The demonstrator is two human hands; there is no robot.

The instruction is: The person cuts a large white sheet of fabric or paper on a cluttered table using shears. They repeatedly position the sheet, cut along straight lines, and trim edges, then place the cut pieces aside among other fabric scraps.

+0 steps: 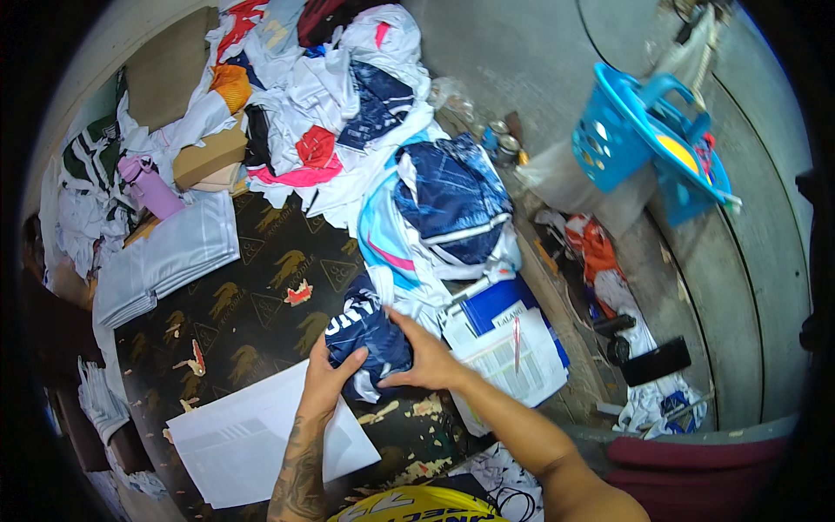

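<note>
Between both hands is a bunched navy blue cloth (pixel 383 346) with white lettering and white trim, looking like a folded garment. My left hand (pixel 329 383) grips its near left side, thumb laid over the top. Around its right side curl the fingers of my right hand (pixel 426 355), the thumb pressed at the near edge. Just beyond the cloth lies a light blue and white garment (pixel 380 248) with a pink stripe. On that rests a crumpled dark blue patterned garment (pixel 452 187). White paper sheets (pixel 252 435) lie on the black table beside my left forearm.
Piled clothes (pixel 304 96) cover the table's far end. At left are folded white fabric (pixel 174 257) and a purple bottle (pixel 150 187). Papers with a pen (pixel 517 344) sit right of my hands. A blue plastic basket (pixel 617 130) hangs at the right; a dark phone-like slab (pixel 657 362) lies below.
</note>
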